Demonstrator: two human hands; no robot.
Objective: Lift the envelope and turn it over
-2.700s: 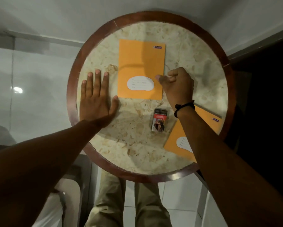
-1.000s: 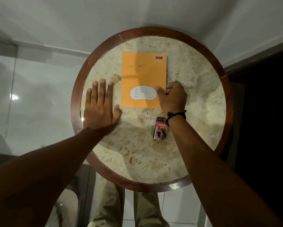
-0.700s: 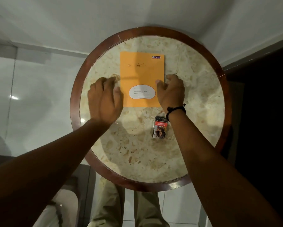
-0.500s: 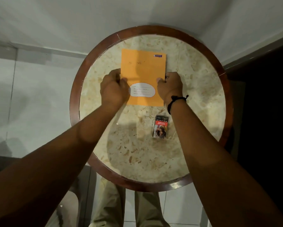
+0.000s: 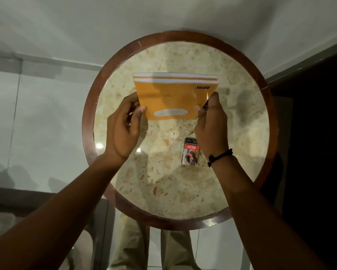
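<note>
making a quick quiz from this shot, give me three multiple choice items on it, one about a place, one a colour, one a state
1. Where does the small red and white printed packet lie?
A. on the round marble-topped table with a dark wooden rim, just beside the right wrist
B. on the floor
C. on top of the notebooks

2. What colour are the covers of the stack of thin paper notebooks?
A. blue
B. orange
C. green

3. How is the stack held?
A. flat on the table, untouched
B. in one hand only
C. tilted up off the table, the left hand and the right hand each gripping a side

Answers:
1 A, it sits on the marble next to the black wrist cord.
2 B, the facing cover is orange with a white label.
3 C, fingers curl round both side edges and the white page edges show on top.
</note>
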